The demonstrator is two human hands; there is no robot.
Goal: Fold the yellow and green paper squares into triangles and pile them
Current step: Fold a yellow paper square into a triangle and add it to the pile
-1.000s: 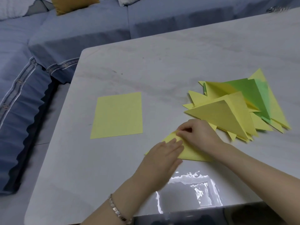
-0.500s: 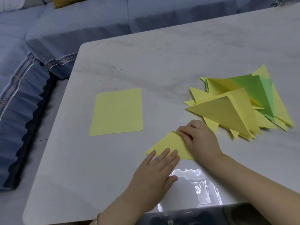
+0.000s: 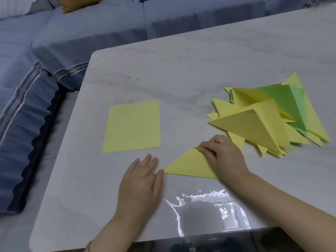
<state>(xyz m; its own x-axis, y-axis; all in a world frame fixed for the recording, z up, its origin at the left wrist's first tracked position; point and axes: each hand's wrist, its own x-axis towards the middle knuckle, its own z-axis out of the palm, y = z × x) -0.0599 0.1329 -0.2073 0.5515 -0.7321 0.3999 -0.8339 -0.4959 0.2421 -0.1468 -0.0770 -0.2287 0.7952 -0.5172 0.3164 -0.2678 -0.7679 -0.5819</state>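
Note:
A folded yellow triangle (image 3: 189, 165) lies flat near the table's front edge. My right hand (image 3: 222, 157) pinches its top corner, fingers curled over the paper. My left hand (image 3: 141, 182) lies flat on the table just left of the triangle, its fingers straight and its thumb at the triangle's left tip. A flat yellow paper square (image 3: 132, 126) sits to the left, behind my left hand. At the right is a loose pile of folded yellow and green triangles (image 3: 263, 120).
The white marble table (image 3: 181, 70) has a rounded far left corner and a glossy reflection near its front edge. A blue sofa (image 3: 54, 42) runs along the table's left and far sides, with a mustard cushion (image 3: 76, 1) on it.
My left hand has slid off the triangle to the left and now rests on bare table. My right hand stays at the triangle's top corner. More of the triangle shows.

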